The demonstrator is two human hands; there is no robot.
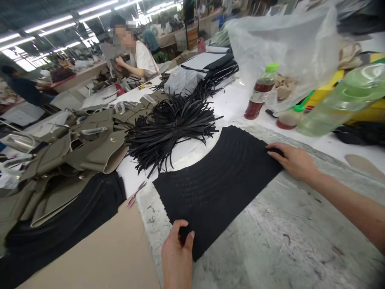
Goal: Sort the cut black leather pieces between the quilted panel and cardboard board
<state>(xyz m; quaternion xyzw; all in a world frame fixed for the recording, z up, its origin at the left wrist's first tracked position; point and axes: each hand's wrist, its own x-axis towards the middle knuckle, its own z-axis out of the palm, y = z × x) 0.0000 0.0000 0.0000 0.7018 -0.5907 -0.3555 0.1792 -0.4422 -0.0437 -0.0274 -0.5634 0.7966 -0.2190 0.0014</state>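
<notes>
A stack of black curved panels (219, 176), leather-like with embossed lines on top, lies over the grey-white work surface in front of me. My left hand (178, 251) pinches its near left edge between thumb and fingers. At the right end, my right hand (293, 160) grips the other edge, its thumb on top and fingers along the side. Just beyond the stack sits a big bundle of thin black strips (176, 130). Small pink-handled scissors (135, 195) rest to the left of the panels.
Olive bag pieces (75, 154) and black material (99, 200) are heaped at left, beside a beige board (99, 253). A red-drink bottle (260, 94), a tilted green bottle (339, 100) and a plastic bag (282, 48) stand at right. A co-worker (141, 58) sits across the table.
</notes>
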